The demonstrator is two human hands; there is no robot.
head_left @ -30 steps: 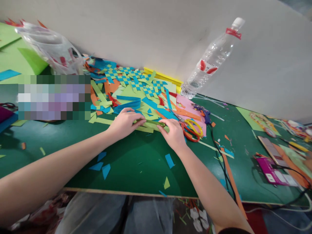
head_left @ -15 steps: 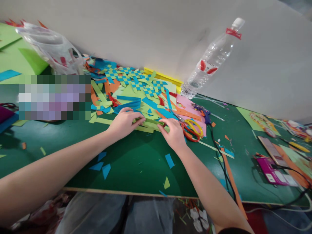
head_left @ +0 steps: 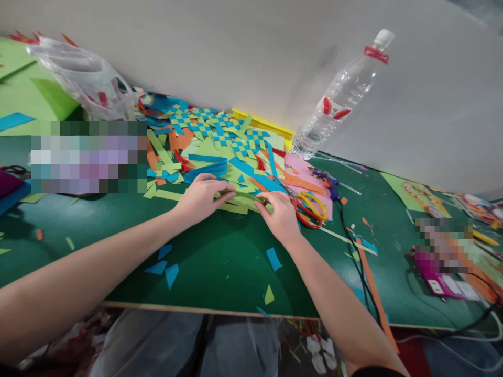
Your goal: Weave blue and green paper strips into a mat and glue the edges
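Note:
My left hand and my right hand rest on a green table and pinch the two ends of a folded light-green paper strip. Both hands have their fingers closed on it. The strip lies at the near edge of a heap of blue, green and orange paper strips. Woven blue-and-green mats lie behind the heap. Scissors with yellow and red handles sit just right of my right hand.
A clear plastic bottle leans against the white wall. At the far left stands a clear plastic bag. A black cable and an orange strip run along the right. Small paper scraps dot the near table.
My right hand's fingers slid slightly left along the green strip. Both arms otherwise stay where they were.

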